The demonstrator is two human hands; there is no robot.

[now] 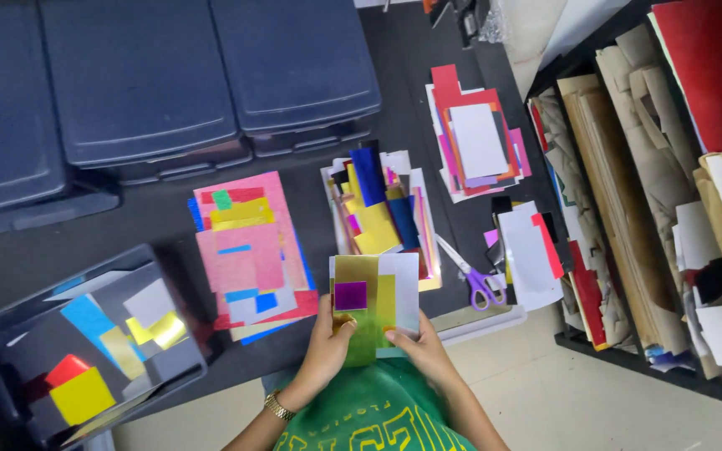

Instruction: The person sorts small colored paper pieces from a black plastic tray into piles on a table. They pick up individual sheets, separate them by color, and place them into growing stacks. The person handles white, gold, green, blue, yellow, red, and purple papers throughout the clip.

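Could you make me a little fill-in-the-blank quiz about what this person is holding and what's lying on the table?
1. Both hands, the left hand and the right hand, hold a stack of paper pieces; the small square on top is ____.
2. The scissors on the table have ____ handles.
3. The gold bracelet sits on the ____ wrist.
4. The open bin of scraps lies to the person's ____.

Missing words: purple; purple; left; left

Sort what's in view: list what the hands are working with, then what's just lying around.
In hand:
left hand
right hand
stack of foil and paper pieces

Lying about:
purple scissors
pink paper pile
bin of scraps
dark storage bins
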